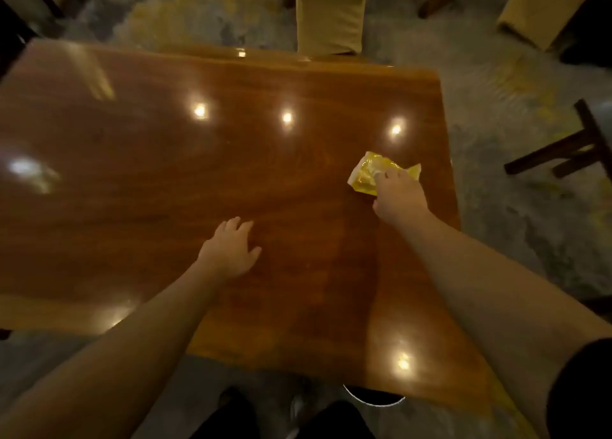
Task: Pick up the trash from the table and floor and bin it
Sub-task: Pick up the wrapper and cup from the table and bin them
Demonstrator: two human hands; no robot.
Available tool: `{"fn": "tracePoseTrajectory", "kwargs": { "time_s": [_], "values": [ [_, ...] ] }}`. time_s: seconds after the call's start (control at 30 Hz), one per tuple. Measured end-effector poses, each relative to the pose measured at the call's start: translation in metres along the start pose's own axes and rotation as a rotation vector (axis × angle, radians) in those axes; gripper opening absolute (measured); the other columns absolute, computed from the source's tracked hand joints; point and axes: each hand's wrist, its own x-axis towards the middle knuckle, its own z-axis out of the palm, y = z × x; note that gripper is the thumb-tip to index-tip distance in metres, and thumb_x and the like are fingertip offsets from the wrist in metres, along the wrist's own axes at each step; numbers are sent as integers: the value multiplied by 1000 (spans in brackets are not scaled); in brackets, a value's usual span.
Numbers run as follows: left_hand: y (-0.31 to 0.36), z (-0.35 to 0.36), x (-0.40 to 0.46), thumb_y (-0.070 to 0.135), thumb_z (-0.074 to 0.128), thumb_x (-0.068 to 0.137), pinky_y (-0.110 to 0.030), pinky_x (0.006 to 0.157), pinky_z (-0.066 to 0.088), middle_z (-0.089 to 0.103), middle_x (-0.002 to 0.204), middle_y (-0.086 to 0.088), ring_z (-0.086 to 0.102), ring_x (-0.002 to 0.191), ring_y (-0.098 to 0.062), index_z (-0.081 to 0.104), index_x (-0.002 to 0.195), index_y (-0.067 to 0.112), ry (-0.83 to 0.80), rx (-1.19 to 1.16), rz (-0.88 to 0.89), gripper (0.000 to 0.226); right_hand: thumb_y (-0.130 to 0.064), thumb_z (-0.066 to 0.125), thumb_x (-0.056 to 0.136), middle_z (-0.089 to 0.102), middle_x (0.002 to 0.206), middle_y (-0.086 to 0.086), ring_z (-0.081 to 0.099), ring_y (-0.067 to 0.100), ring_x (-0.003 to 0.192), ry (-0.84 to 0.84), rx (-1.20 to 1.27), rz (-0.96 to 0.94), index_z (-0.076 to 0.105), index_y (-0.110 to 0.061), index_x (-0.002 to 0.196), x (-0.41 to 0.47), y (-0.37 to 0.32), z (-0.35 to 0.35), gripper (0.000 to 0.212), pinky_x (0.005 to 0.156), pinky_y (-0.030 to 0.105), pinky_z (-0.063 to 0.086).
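Note:
A crumpled yellow snack wrapper (366,175) lies near the right edge of the glossy wooden table (165,173). My right hand (399,197) rests on the wrapper's near right side, fingers curled over it and partly hiding it. My left hand (230,248) hovers over or rests flat on the table's middle, fingers spread, holding nothing. A round dark bin (374,397) with a pale rim peeks out under the table's near edge.
A chair with a cream cover (331,15) stands at the table's far side. Another cream seat (543,11) is at the top right. Dark wooden chair legs (569,147) stand on the mottled floor to the right. My feet (265,412) are at the bottom.

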Motion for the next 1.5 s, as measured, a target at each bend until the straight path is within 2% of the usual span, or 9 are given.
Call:
{"fn": "tracePoseTrajectory", "kwargs": {
  "time_s": [0.17, 0.37, 0.63, 0.73, 0.87, 1.03, 1.27, 1.37, 1.5],
  "values": [
    [0, 8, 8, 57, 46, 96, -63, 117, 16, -7, 167, -3, -9, 150, -35, 6, 158, 31, -86, -47, -59, 78, -18, 58, 90, 60, 123, 10, 53, 31, 115, 20, -105, 8, 62, -13, 117, 21, 0, 18, 27, 91, 48, 50],
    [1, 7, 6, 62, 42, 95, -63, 117, 16, -9, 167, -2, -12, 150, -34, 6, 158, 31, -76, -58, -39, 80, -13, 53, 94, 67, 95, 8, 61, 27, 92, 147, 92, -101, 66, -11, 95, 18, -13, 27, 13, 74, 41, 54],
    [-4, -6, 6, 63, 47, 92, -57, 119, 15, -7, 167, 1, -9, 151, -32, 7, 157, 36, -145, -3, -55, 81, -24, 60, 91, 55, 81, -9, 54, 12, 74, 117, 510, -201, 64, -22, 91, -27, -84, 5, 5, 58, 26, 40],
    [-11, -17, 2, 64, 50, 91, -57, 119, 18, -7, 167, 3, -7, 151, -28, 10, 157, 36, -200, 31, -36, 82, -26, 60, 92, 56, 85, -11, 56, 9, 78, 90, 554, -228, 65, -24, 96, -40, -118, -8, 6, 61, 23, 46],
    [-42, -31, -13, 61, 50, 92, -51, 115, 31, 9, 167, -1, 16, 150, -28, 24, 156, 32, -203, 133, 11, 75, -27, 60, 94, 58, 91, -12, 56, 5, 82, 85, 553, -253, 65, -26, 102, -46, -172, -29, 10, 66, 20, 49],
    [-144, -50, -34, 62, 52, 91, -44, 102, 47, 38, 154, -4, 47, 132, -26, 33, 152, 29, -135, 93, -19, 71, -24, 61, 92, 50, 82, -17, 55, 4, 77, 117, 512, -334, 65, -27, 94, -45, -261, -54, 5, 54, 14, 36],
    [-372, -97, -51, 69, 49, 87, -35, 82, 51, 52, 136, -2, 55, 114, -21, 46, 140, 28, 44, -46, -100, 67, -25, 63, 91, 53, 82, -17, 54, 3, 74, 137, 437, -375, 63, -29, 92, -38, -424, -78, 4, 58, 18, 48],
    [-468, -125, -53, 67, 52, 85, -35, 81, 51, 55, 129, 1, 55, 109, -18, 50, 133, 30, 156, -148, -172, 61, -26, 63, 91, 54, 81, -17, 54, 3, 72, 127, 421, -385, 63, -29, 91, -33, -497, -89, 3, 57, 18, 48],
    [-564, -161, -42, 54, 66, 84, -44, 92, 51, 50, 137, -3, 48, 123, -26, 45, 138, 27, 394, -112, -276, 64, -27, 63, 91, 54, 81, -16, 51, 3, 71, 103, 403, -426, 63, -28, 91, -21, -581, -104, 2, 55, 15, 40]
  ]
}}
